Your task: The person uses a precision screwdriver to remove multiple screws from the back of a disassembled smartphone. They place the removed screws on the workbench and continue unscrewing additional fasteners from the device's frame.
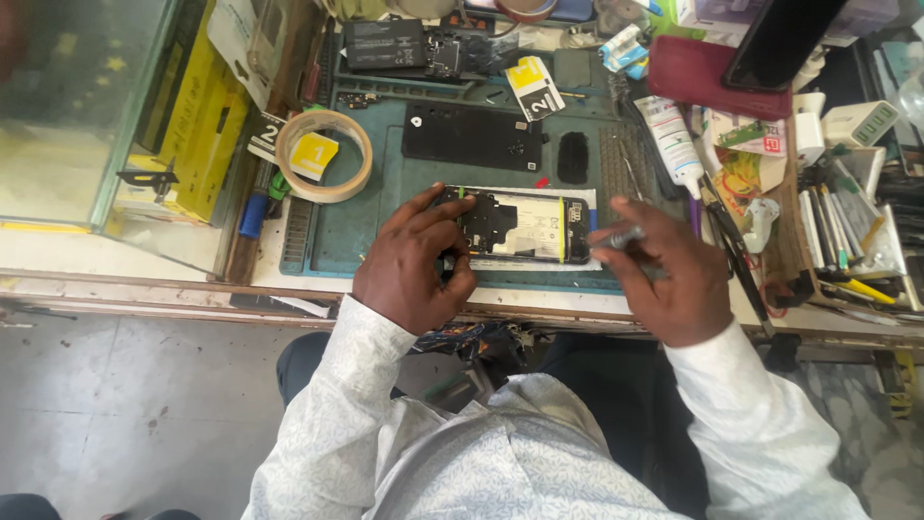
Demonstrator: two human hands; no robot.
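Note:
An opened phone (520, 226) with its back off lies flat on the green work mat (351, 231), showing a black board at the left and a pale battery. My left hand (414, 265) grips the phone's left end, fingers on its top and near edges. My right hand (664, 279) sits just right of the phone and holds a thin metal tool (621, 236) whose tip points toward the phone's right end. The removed black back cover (472, 135) lies on the mat above the phone.
A tape roll (324, 154) rests at the mat's left corner. A white glue tube (669, 140), a red case (717, 72), a rack of tools (852, 241) and a white charger (859, 123) crowd the right. A glass case (77, 106) stands at left.

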